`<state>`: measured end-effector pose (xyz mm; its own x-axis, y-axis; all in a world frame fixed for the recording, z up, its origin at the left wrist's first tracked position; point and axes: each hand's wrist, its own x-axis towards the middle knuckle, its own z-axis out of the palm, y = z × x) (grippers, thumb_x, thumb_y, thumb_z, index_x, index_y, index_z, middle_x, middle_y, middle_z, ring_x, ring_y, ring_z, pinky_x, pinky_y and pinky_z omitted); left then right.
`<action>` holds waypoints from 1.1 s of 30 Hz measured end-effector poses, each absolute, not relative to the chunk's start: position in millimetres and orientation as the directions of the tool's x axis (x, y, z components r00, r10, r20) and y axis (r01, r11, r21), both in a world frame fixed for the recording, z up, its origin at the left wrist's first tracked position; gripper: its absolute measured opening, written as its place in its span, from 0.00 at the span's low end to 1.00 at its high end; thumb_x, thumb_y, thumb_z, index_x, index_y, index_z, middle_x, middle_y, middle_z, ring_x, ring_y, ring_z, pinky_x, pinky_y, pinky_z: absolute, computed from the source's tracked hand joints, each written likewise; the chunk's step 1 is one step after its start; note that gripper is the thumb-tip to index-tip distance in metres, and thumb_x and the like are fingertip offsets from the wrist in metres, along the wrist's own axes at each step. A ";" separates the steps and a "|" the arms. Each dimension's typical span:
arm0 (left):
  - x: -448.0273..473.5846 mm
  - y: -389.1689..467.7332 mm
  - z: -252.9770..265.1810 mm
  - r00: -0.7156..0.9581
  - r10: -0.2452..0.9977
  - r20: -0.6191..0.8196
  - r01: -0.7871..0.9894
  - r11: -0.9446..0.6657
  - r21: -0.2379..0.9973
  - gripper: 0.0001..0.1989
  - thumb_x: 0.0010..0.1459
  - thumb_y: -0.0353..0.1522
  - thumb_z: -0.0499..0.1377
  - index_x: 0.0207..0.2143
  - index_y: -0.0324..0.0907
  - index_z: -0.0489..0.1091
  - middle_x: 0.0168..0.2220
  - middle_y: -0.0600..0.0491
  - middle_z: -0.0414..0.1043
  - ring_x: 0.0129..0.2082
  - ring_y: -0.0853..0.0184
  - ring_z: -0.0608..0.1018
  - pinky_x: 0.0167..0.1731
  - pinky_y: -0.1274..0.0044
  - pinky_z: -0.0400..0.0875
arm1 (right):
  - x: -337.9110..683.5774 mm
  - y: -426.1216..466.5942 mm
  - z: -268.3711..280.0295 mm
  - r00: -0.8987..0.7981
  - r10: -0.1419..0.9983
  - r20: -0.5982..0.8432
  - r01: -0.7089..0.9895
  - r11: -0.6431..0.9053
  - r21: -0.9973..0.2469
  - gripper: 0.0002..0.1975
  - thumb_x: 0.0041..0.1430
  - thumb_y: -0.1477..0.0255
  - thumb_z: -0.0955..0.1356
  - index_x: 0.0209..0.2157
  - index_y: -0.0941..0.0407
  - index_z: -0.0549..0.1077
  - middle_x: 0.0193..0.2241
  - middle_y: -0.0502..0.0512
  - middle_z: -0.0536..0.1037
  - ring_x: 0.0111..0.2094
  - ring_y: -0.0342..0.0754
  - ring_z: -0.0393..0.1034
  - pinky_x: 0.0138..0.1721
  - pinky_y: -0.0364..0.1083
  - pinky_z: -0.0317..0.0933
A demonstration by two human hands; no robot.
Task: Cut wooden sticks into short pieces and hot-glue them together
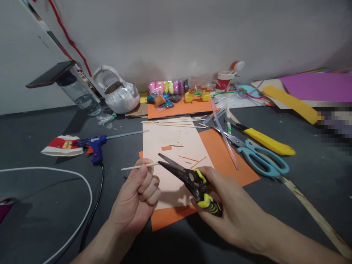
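Pinched between thumb and forefinger of my left hand (pixel 141 194) is a thin wooden stick (pixel 132 168), held roughly level. My right hand (pixel 228 205) grips black and yellow snips (pixel 189 179) by their handles. Their blades are slightly apart, and the tips meet the right end of the stick. Whether the stick lies between the blades I cannot tell exactly. Below is a pale sheet of paper (pixel 159 141) over orange sheets (pixel 236 165). A small orange square (pixel 166 148) and several short scraps lie on it.
Several wooden sticks (pixel 170 123) lie at the paper's far edge. A blue glue gun (pixel 96 146) with a black cord rests left. Blue-handled scissors (pixel 264 159) and a yellow cutter knife (pixel 269 141) lie right. Behind stand a silver kettle (pixel 122 97), clay packets (pixel 167 88) and a paper cup (pixel 224 80).
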<state>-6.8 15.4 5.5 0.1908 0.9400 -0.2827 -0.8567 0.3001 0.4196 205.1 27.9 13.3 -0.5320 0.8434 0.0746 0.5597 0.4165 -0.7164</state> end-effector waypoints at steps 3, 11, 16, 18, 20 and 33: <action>-6.3 15.5 3.8 0.193 0.941 -0.277 -0.848 0.302 0.435 0.04 0.55 0.31 0.69 0.32 0.42 0.76 0.16 0.65 0.39 0.15 0.78 0.41 0.15 0.80 0.36 | 206.0 27.4 12.0 -0.541 0.837 0.081 0.576 0.439 -0.689 0.08 0.54 0.76 0.64 0.37 0.54 0.63 0.30 0.54 0.73 0.29 0.50 0.66 0.28 0.46 0.59; -4.0 14.4 5.2 0.160 0.959 -0.236 -0.853 0.254 0.455 0.04 0.55 0.30 0.68 0.30 0.41 0.75 0.18 0.65 0.38 0.15 0.78 0.42 0.15 0.80 0.36 | 211.3 28.3 6.3 -0.549 0.825 0.135 0.594 0.498 -0.632 0.07 0.55 0.76 0.63 0.37 0.54 0.61 0.25 0.51 0.71 0.23 0.47 0.64 0.24 0.44 0.56; -5.1 13.4 6.8 0.170 0.960 -0.224 -0.851 0.258 0.458 0.05 0.55 0.30 0.68 0.31 0.40 0.75 0.17 0.65 0.38 0.15 0.79 0.42 0.14 0.81 0.36 | 208.5 27.1 11.5 -0.516 0.855 0.056 0.553 0.382 -0.741 0.06 0.57 0.76 0.63 0.36 0.53 0.61 0.27 0.50 0.71 0.24 0.46 0.65 0.25 0.44 0.57; -5.7 13.3 6.9 0.161 0.960 -0.230 -0.854 0.252 0.454 0.04 0.55 0.30 0.68 0.31 0.40 0.75 0.17 0.66 0.38 0.15 0.79 0.42 0.14 0.81 0.36 | 207.4 27.1 13.5 -0.512 0.858 0.035 0.552 0.360 -0.752 0.07 0.55 0.76 0.64 0.36 0.53 0.62 0.28 0.50 0.72 0.26 0.46 0.66 0.26 0.44 0.58; -6.0 13.6 6.4 0.165 0.957 -0.237 -0.861 0.258 0.439 0.04 0.56 0.29 0.68 0.31 0.40 0.75 0.17 0.65 0.39 0.15 0.79 0.42 0.15 0.81 0.37 | 207.3 26.9 13.9 -0.522 0.852 0.036 0.562 0.376 -0.737 0.09 0.53 0.76 0.65 0.36 0.53 0.62 0.29 0.52 0.72 0.27 0.47 0.66 0.27 0.45 0.58; -4.4 15.6 4.8 0.173 0.955 -0.241 -0.850 0.268 0.453 0.04 0.56 0.29 0.67 0.31 0.40 0.75 0.18 0.65 0.39 0.15 0.79 0.43 0.15 0.80 0.37 | 212.7 27.8 7.3 -0.546 0.832 0.100 0.603 0.473 -0.642 0.07 0.55 0.75 0.64 0.36 0.54 0.61 0.25 0.51 0.72 0.23 0.47 0.64 0.24 0.44 0.56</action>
